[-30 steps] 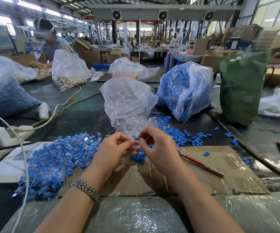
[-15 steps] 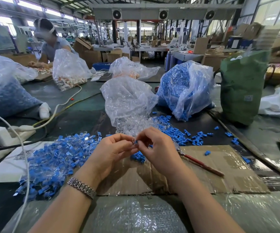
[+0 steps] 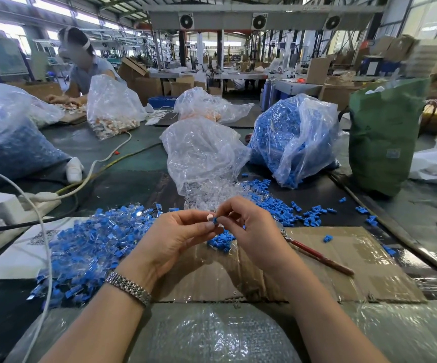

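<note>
My left hand point(image 3: 178, 237) and my right hand point(image 3: 251, 226) meet above a cardboard sheet point(image 3: 356, 263), and both pinch one small blue plastic piece point(image 3: 214, 220) with a clear part at its end. A heap of joined blue and clear pieces point(image 3: 91, 247) lies to the left of my hands. Loose blue pieces point(image 3: 277, 205) are scattered behind and to the right. A clear bag of clear pieces point(image 3: 201, 158) lies open just beyond my fingers.
A red-handled tool point(image 3: 319, 255) lies on the cardboard at my right. A bag of blue pieces point(image 3: 293, 137) and a green sack point(image 3: 382, 137) stand behind it. A white power strip and charger point(image 3: 5, 205) with cables sit at left. Another person point(image 3: 81, 66) works at the far left.
Both hands have stayed together over the cardboard and lifted slightly. The blue piece between the fingertips now shows more plainly.
</note>
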The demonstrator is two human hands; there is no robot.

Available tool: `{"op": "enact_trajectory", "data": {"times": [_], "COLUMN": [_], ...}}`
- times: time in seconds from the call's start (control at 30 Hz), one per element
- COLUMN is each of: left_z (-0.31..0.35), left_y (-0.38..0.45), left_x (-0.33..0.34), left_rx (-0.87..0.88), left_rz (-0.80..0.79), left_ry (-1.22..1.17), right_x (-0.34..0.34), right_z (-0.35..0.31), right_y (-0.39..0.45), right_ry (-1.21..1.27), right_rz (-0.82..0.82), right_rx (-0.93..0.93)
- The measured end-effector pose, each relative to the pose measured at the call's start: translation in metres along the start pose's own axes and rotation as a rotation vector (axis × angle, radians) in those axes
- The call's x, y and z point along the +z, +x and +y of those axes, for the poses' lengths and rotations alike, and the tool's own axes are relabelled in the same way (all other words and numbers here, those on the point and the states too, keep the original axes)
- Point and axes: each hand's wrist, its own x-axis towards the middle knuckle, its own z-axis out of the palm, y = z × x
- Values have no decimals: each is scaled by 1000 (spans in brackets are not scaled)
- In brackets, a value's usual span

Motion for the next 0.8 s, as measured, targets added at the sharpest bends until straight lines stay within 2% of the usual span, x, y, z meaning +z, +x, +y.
{"op": "enact_trajectory", "data": {"times": [0.1,0.2,0.27,0.37,0.43,0.47,0.57,0.67,0.8], "left_z": [0,-1,-3,-3,-2,-2,-1,1,3], "left_y": [0,0,1,3,3,2,1,-1,-2], "left_x": [-2,-3,-3,-4,-3,-2,0,1,2], "left_rx": [0,-5,-10,-13,-17,-18,-18,-11,13], "left_rz": [-30,-42,-25,-17,-18,-16,-6,15,39], "left_ry": [9,-38,-71,-103,-120,-126,-122,-118,-114], "right_x": [-3,-13,-26,-49,-56,-57,-56,-57,-56], "right_z": [-5,-9,-8,2,6,8,9,7,-7], "right_y": [-2,-2,-3,-13,-20,-23,-25,-22,-13], "right_ry": [25,72,-171,-701,-803,-811,-856,-739,-190], "right_rz": [-12,31,46,-114,-242,-275,-264,-249,-264], "right_rx": [12,134,261,571,715,730,652,621,595]}}
